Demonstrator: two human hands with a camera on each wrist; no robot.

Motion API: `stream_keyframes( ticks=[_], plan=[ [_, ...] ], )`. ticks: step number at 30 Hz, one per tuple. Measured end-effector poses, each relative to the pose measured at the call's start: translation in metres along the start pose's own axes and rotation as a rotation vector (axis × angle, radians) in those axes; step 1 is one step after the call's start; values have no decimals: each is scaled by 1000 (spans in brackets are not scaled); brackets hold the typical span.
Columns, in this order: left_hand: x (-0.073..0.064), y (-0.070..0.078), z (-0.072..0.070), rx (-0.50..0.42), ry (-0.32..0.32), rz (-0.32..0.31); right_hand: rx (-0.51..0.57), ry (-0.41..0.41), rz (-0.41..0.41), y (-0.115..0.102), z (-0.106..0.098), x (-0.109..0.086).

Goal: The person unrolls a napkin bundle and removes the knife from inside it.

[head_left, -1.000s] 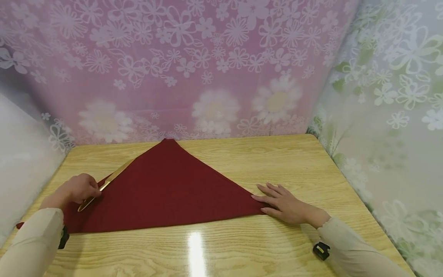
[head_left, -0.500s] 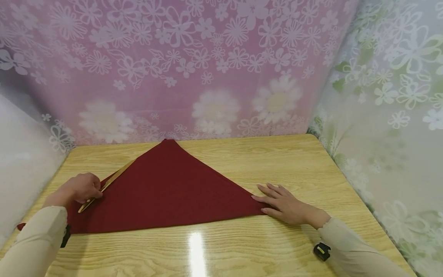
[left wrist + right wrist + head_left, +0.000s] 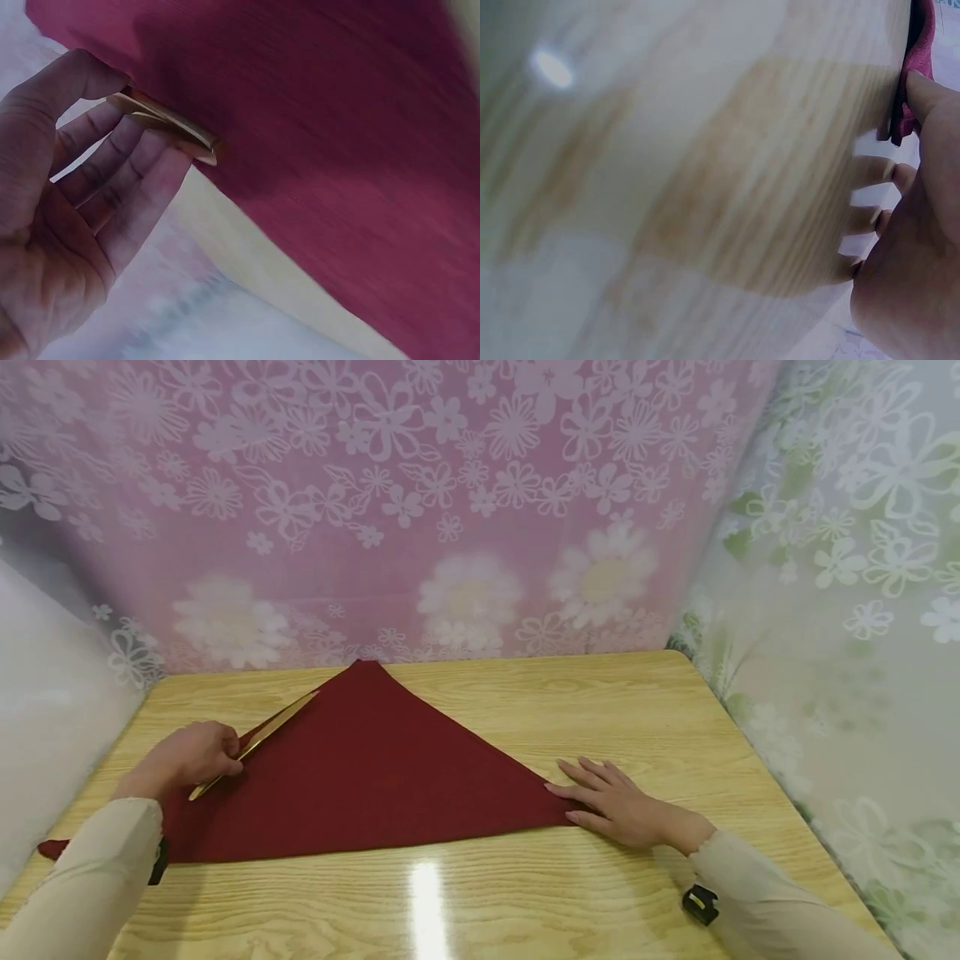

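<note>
A dark red cloth (image 3: 375,768), folded into a triangle, lies on the table with its peak at the far edge. My left hand (image 3: 191,758) pinches a gold table knife (image 3: 281,723) by its handle over the cloth's left part. The knife slants along the cloth's left sloping edge, blade pointing away. In the left wrist view, thumb and fingertips hold the gold handle (image 3: 172,127) above the cloth (image 3: 322,150); the blade is hidden there. My right hand (image 3: 622,806) rests with spread fingers on the cloth's right corner; the right wrist view shows the cloth edge (image 3: 921,60) beside the thumb.
The light wooden table (image 3: 570,710) has rounded far corners. A pink flowered curtain (image 3: 480,510) hangs behind it, and a pale flowered one (image 3: 847,627) stands along the right. The cloth's far left tip (image 3: 51,849) shows beyond the left sleeve.
My left hand has carried the knife a little to the right and away from me along the cloth's left edge. My right hand stays in place on the corner.
</note>
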State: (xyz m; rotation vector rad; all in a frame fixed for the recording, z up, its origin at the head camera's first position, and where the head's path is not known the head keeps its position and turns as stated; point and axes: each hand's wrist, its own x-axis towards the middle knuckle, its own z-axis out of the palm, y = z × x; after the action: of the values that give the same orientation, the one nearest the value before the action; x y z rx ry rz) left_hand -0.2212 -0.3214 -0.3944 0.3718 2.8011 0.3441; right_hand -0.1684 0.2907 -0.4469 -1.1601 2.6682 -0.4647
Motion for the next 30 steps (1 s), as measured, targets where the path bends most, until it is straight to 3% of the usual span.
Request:
stream_keyframes(
  ticks=[6,12,23,30],
  plan=[
    [29,42,-6,56,9,38,61,-19,-16,-1,-4,1],
    [58,82,-4,86,33,97,99,-54,-9,2,-7,0],
    [102,139,2,150,84,173,92,-67,-3,3,-3,1],
    [130,180,5,170,74,192,95,-64,12,2,-2,0]
  ],
)
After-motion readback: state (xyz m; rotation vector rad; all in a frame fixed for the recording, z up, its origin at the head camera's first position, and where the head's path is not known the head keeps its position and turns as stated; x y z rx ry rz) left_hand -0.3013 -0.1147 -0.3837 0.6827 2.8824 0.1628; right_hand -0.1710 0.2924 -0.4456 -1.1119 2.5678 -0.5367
